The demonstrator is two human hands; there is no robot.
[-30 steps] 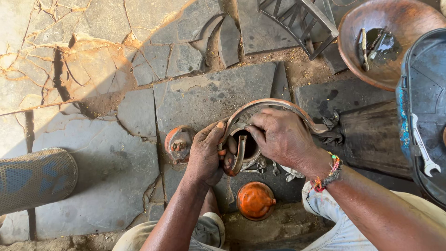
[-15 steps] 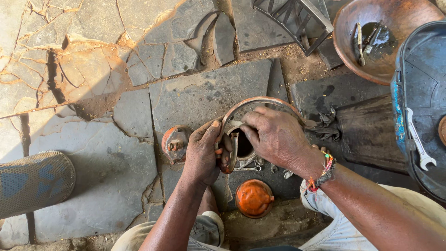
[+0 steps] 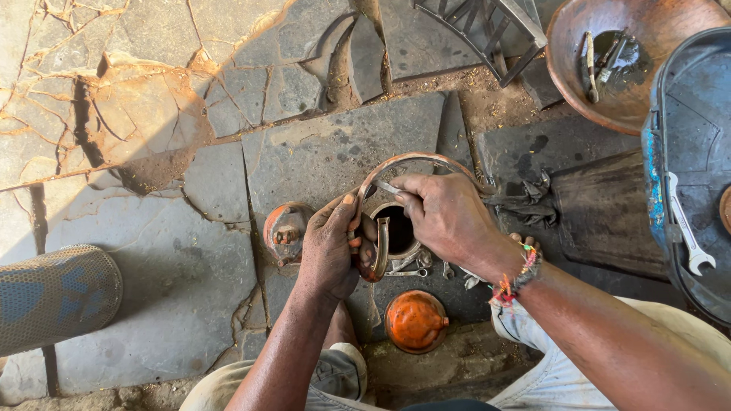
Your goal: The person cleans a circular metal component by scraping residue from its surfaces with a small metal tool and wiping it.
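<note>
both hands curled: left hand (image 3: 329, 247) grips rusty ring (image 3: 378, 247), right hand (image 3: 445, 217) pinches, likely, thin metal tool (image 3: 385, 186) above.

Soft, even daylight shades most of the scene, with a warmer sunlit patch on the cracked grey stone floor (image 3: 114, 99) at upper left, no glare, sharp focus throughout, and slight wide-angle stretching toward the edges.

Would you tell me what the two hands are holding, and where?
Both grip a curved metal band: the left hand at its lower end, the right hand near its top.
</note>
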